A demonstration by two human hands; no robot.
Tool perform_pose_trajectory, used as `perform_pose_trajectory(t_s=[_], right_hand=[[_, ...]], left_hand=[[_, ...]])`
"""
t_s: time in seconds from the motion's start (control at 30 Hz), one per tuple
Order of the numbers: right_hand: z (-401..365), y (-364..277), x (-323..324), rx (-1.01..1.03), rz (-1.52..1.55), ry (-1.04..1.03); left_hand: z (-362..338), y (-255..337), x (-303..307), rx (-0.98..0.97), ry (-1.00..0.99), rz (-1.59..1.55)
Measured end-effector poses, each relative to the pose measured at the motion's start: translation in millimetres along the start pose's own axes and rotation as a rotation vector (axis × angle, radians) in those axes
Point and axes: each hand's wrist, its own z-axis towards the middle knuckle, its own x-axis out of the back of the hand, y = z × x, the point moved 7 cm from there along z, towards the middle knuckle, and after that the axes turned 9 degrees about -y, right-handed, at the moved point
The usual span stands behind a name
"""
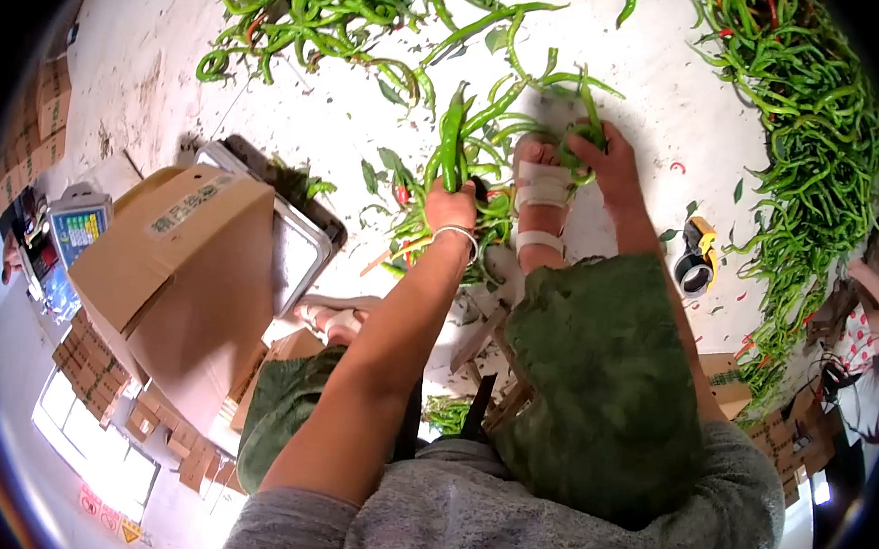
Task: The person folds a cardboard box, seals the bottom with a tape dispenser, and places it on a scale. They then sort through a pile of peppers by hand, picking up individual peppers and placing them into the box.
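My left hand [451, 208], with a bracelet at the wrist, is closed round the lower ends of a few long green peppers [452, 141] that point away from me. Farther right, my right hand [605, 159] has its fingers curled round some curved green peppers [584, 143] above my sandalled foot [541, 195]. Between and below the hands lies a loose pile of green peppers [497, 213] with a few red ones. A larger heap of green peppers [314, 9] spreads over the floor at the top.
A cardboard box [177, 261] stands at the left beside a metal-edged scale [302, 247]. A tape dispenser [697, 258] lies right of my knee. A long heap of green peppers [804, 145] runs down the right side. Part of another person [859, 326] shows at the right edge.
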Motion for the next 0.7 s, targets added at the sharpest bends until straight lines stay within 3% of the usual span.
perform_pose_trajectory(t_s=[0.07,0.13,0.17,0.23,0.3,0.37,0.4,0.47,0.57,0.67,0.7], right_hand=[[-5.3,-2.0,2.9,0.04,0.004,0.047],[-8.8,-7.7,-7.7,0.048,0.01,0.029],[-8.1,-10.1,-17.0,0.054,-0.052,-0.003],[-3.3,-11.9,-38.7,0.065,-0.173,-0.066],[-2.6,-19.1,-73.6,0.102,-0.352,-0.175],[-6.9,-30.4,-121.5,0.288,-0.455,-0.445],[-10.2,-29.8,-140.7,0.254,-0.605,-0.549],[-17.5,-47.1,-157.7,0.365,-0.509,-0.581],[-17.2,-46.9,-175.6,0.536,-1.042,-0.559],[-7.2,-70.0,-185.9,0.78,-1.175,-0.48],[18.6,-69.8,-186.0,0.539,-0.995,-0.749]], left_hand=[[3.1,8.2,-9.1,-0.005,-0.096,-0.029],[8.8,-5.2,-21.8,-0.045,-0.226,-0.401],[-9.7,9.0,-19.6,-0.004,-0.294,-0.73],[-25.7,17.5,-11.7,-0.044,-0.6,-0.881],[-47.4,37.8,3.8,-0.087,-0.752,-1.056],[-50.8,53.3,11.3,-0.159,-0.866,-1.217],[-50.6,57.3,12.3,-0.075,-0.946,-1.26],[-36.5,58.0,17.2,-0.048,-0.862,-1.374],[-17.0,58.6,26.6,-0.068,-0.729,-1.277],[-16.4,63.0,35.8,-0.003,-0.665,-1.307],[-4.6,51.9,38.0,-0.015,-0.724,-1.333]])
